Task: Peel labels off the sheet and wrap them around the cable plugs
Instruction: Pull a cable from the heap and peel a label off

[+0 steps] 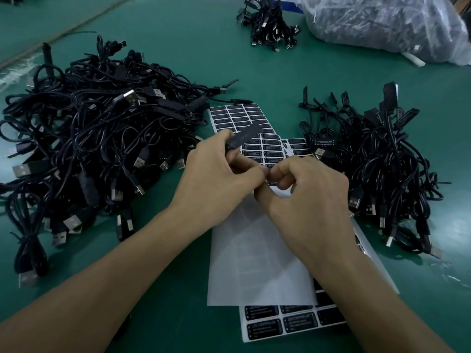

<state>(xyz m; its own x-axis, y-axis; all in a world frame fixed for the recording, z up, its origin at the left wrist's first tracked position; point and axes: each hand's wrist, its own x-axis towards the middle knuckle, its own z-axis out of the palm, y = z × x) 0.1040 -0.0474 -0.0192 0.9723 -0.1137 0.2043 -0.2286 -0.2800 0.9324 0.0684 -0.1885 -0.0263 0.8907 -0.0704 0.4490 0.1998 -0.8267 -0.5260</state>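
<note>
At the middle of the desk (178, 59), over the label sheet (272, 149), holding a black cable plug (246, 133) in the left grip (219, 171), fingers curled round it; pinching narrow with the right grip (305, 194) just above the sheet, on a label or not, impossible to tell. Peel slowly from one corner, keep adhesive off fingertips, square it to the plug, roll tight without creases.

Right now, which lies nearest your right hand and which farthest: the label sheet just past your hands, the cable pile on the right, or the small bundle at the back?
1. Label sheet: just ahead of the right hand.
2. Cable pile: off to its right side.
3. Small bundle: far back, beyond both.
</note>
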